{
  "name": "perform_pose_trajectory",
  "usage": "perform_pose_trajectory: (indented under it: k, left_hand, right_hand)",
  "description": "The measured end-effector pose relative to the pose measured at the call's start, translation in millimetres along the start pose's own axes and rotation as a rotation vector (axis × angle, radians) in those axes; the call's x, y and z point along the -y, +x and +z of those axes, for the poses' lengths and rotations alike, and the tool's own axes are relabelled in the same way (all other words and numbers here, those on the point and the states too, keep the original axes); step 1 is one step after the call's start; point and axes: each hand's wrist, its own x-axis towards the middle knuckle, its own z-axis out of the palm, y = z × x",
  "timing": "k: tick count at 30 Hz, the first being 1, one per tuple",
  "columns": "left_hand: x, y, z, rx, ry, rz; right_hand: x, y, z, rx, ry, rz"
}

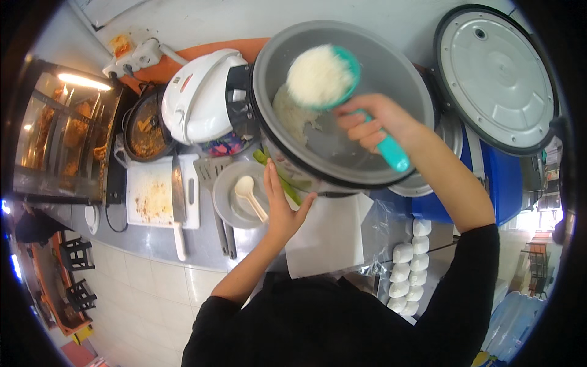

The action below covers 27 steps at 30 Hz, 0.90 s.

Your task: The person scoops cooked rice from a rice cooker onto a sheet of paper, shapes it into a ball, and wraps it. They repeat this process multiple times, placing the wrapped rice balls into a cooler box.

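Observation:
My right hand point(373, 121) grips the turquoise handle of a rice scoop point(390, 149), its bowl heaped with white cooked rice point(318, 75). The scoop is above the grey inner pot of a large rice cooker point(394, 78). More rice point(293, 112) lies at the left of the pot's bottom, and the round cooker lid point(500, 78) stands raised at the right. Fingers extended and thumb apart, my left hand point(284, 206) is against or just before the cooker's outer side, near a green strip point(286, 183). Sheets of white paper point(325, 238) lie below the cooker.
Left of my left hand is a bowl point(222, 208) holding a pale spoon point(246, 189). A spatula point(218, 206) and a knife point(178, 197) on a cutting board point(146, 172) lie farther left. A smaller white rice cooker point(197, 96) stands behind. White wrapped parcels point(408, 270) line the right.

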Motion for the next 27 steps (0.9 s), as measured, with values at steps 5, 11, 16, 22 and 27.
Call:
perform_pose_trajectory:
  k: [5,11,16,22,27]
  left_hand:
    - [-9.1,-116.5,7.0,0.487,-0.01,-0.124]
    - [-4.1,-237.4,27.4,0.891,0.375,0.209]
    - [-7.7,-267.5,40.3,0.782,0.446,0.177]
    - [-9.2,-270.7,39.9,0.833,0.429,0.154]
    - [7.3,-255.2,13.8,0.749,0.451,0.117]
  right_hand:
    - [-58.2,-77.5,-31.9,0.296,0.239,-0.169]
    - [-209.5,-129.5,-90.7,0.111,0.241,-0.227]
    - [-331.4,-18.5,-115.3,-0.783,-1.043,-0.568]
    - [-393.6,62.0,-160.1,-0.87,-1.531,-0.422]
    - [-362.5,18.2,-184.5,-0.897,-0.925,-0.721]
